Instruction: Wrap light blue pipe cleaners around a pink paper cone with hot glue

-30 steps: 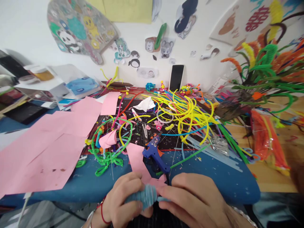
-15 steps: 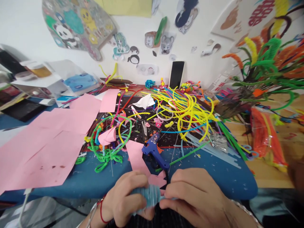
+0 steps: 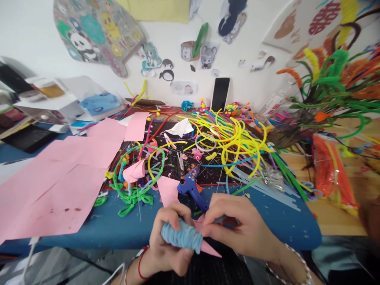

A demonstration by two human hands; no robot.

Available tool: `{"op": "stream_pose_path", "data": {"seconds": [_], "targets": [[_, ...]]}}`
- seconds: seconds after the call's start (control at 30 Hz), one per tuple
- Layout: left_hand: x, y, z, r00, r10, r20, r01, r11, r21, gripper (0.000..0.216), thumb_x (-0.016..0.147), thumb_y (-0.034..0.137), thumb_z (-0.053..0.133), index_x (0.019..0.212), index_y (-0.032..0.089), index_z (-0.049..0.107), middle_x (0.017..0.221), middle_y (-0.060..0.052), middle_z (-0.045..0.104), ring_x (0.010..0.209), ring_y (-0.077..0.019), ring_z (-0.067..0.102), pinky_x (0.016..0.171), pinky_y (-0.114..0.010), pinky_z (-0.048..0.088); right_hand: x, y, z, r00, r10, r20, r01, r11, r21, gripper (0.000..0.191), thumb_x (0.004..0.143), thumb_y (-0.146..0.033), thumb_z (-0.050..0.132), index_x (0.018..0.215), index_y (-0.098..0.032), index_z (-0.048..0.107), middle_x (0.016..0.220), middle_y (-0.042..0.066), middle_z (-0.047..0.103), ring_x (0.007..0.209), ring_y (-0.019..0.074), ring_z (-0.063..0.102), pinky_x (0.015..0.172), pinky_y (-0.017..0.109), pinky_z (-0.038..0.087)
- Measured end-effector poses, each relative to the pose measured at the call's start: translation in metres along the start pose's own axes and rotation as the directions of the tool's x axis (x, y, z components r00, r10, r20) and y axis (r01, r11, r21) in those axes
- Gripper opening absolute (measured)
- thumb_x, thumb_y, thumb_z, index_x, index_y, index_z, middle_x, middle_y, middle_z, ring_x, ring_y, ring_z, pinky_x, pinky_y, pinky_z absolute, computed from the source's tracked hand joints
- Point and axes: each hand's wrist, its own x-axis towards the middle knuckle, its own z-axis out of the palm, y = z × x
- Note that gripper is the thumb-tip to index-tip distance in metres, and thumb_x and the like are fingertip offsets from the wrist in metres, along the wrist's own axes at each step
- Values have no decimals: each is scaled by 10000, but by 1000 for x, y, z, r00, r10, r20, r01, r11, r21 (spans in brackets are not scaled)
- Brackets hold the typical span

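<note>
My left hand [image 3: 169, 241] is closed around a pink paper cone [image 3: 210, 249] wrapped in light blue pipe cleaner [image 3: 181, 236]. The cone's bare tip sticks out to the right, past the coils. Beside the wrapped end, my right hand [image 3: 234, 225] pinches a light blue strand, seemingly the loose end of the pipe cleaner; its fingertips partly hide it. Just beyond the hands lie a blue glue gun [image 3: 192, 188] and a piece of pink paper [image 3: 168, 190].
Large pink sheets [image 3: 59, 178] cover the table's left. Yellow pipe cleaners [image 3: 240, 138] heap up right of the middle, near scissors [image 3: 180, 163]. A phone [image 3: 220, 94] leans on the wall. Green pipe cleaner loops [image 3: 136, 198] lie left of the glue gun.
The wrapped cone has turned in my left hand, and its pink tip now shows. My right hand has risen slightly, still pinching the strand.
</note>
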Motion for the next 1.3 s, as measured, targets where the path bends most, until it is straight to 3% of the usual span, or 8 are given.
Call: {"op": "stream_pose_path", "data": {"seconds": [0.1, 0.23, 0.43, 0.6, 0.73, 0.87, 1.1, 1.3], "targets": [[0, -6, 12, 973, -186, -134, 148, 956, -253, 295, 825, 384, 802, 963, 244, 582, 836, 11, 582, 614, -94, 540, 521, -168, 469, -3, 2, 9, 994, -27, -108, 20, 998, -63, 279, 1014, -328, 639, 794, -168, 703, 656, -1, 675, 556, 89, 556, 506, 188, 423], [3, -10, 23, 911, -348, -221, 204, 846, -492, 285, 810, 372, 823, 934, 235, 607, 820, 32, 607, 510, -43, 486, 435, -114, 422, -8, 3, 20, 986, -93, -142, 48, 956, -289, 213, 1038, -204, 554, 899, -151, 706, 706, 31, 691, 589, 119, 611, 539, 219, 468], [16, -4, 28, 846, -386, -369, 196, 867, -458, 323, 743, 307, 872, 830, 205, 577, 731, 51, 607, 472, -51, 524, 411, -118, 443, -15, 1, 28, 983, -104, -153, 30, 907, -419, 175, 1025, -162, 532, 1103, -134, 687, 756, 27, 705, 607, 129, 654, 547, 227, 505], [14, -5, 28, 856, -335, -395, 196, 915, -353, 321, 771, 317, 860, 885, 220, 576, 813, 35, 623, 534, -70, 579, 480, -150, 494, -15, 7, 38, 957, 20, -288, -88, 970, -225, 155, 944, -182, 631, 1085, -205, 691, 764, -19, 732, 534, 88, 608, 484, 167, 482], [6, -8, 28, 901, -261, -348, 174, 949, -262, 271, 838, 332, 811, 939, 242, 576, 858, 28, 609, 582, -80, 570, 526, -168, 486, -12, 10, 49, 877, 33, -479, -86, 992, -88, 181, 822, -98, 667, 906, -253, 708, 673, -80, 722, 401, 45, 443, 389, 127, 374], [0, -9, 27, 928, -124, -352, 101, 991, -85, 272, 872, 378, 782, 972, 239, 570, 863, 5, 597, 687, -113, 547, 617, -192, 486, -9, 6, 52, 835, 68, -545, -105, 994, -37, 202, 725, -75, 641, 786, -256, 706, 542, -101, 650, 363, 49, 393, 357, 122, 351], [-2, -4, 24, 981, 49, -190, -29, 994, 109, 230, 944, 350, 690, 1047, 269, 501, 890, -11, 551, 754, -150, 573, 635, -228, 526, -13, 4, 52, 827, -56, -560, -26, 990, -136, 134, 715, -114, 636, 745, -238, 676, 466, -82, 581, 353, 73, 468, 388, 162, 412], [-1, -5, 19, 980, 190, -63, -173, 963, 206, 241, 945, 328, 661, 1074, 264, 468, 881, -19, 511, 732, -165, 570, 602, -257, 535, -18, 4, 58, 782, -171, -599, 10, 965, -262, 80, 749, -157, 653, 749, -237, 657, 472, -74, 599, 373, 90, 568, 460, 181, 508]]}}
